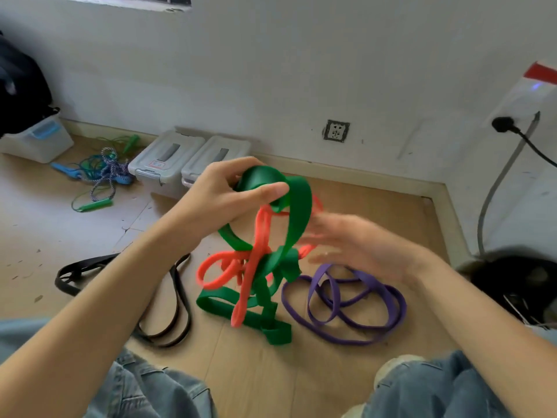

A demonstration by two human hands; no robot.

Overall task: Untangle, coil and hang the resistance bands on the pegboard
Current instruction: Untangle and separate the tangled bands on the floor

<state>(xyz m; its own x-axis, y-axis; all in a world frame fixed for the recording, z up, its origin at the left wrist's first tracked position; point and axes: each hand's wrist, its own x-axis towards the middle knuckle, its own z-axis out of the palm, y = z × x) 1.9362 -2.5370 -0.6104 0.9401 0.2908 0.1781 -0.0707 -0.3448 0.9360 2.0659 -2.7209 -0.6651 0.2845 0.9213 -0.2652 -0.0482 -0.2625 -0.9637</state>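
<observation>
Here the green resistance band [297, 206], knotted with the orange band [259, 239], is pinched aloft by the left hand [229, 194]. The right hand [346, 245] is blurred, fingers spread, beside the tangle. Purple band [388, 294] and black band [177, 297] lie on the floor.

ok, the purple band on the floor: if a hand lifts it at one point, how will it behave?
Probably floppy: the purple band lies in loose overlapping loops on the floor, so it would likely hang down and unfurl. The loops cross one another, so they may snag into a knot. It looks thin and flat, so probably light.
</observation>
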